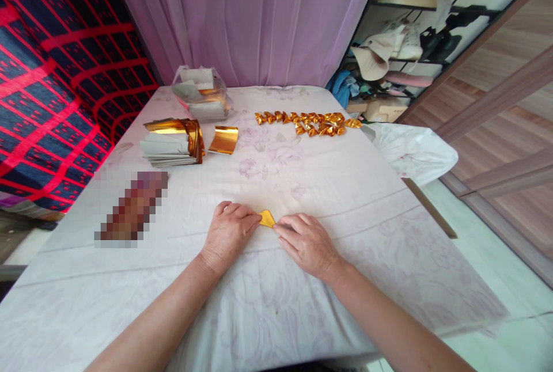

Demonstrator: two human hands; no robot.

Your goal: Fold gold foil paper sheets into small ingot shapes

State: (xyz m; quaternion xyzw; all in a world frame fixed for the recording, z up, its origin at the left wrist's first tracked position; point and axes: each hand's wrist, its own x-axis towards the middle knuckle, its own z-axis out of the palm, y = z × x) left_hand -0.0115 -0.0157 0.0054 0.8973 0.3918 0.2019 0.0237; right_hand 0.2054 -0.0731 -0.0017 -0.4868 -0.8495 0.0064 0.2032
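A small folded piece of gold foil paper [267, 219] lies low over the tablecloth between my two hands. My left hand [233, 228] pinches its left end with thumb and fingers. At its lower right end, the fingertips of my right hand [306, 242] close on it. Farther up the table, a fanned stack of gold foil sheets [170, 144] shows pale backs and shiny fronts. Beside the stack lies a single gold sheet [223, 139], slightly curled. Several folded gold foil pieces [319, 122] are lined up in rows at the far right.
A clear plastic bag [201, 93] with more sheets stands at the table's back left. A pixelated, reddish flat object [132, 206] lies at left. The floral tablecloth [276, 182] covers the table. Beyond the right edge are a white plastic bag [417, 153] and a shoe shelf [397, 61].
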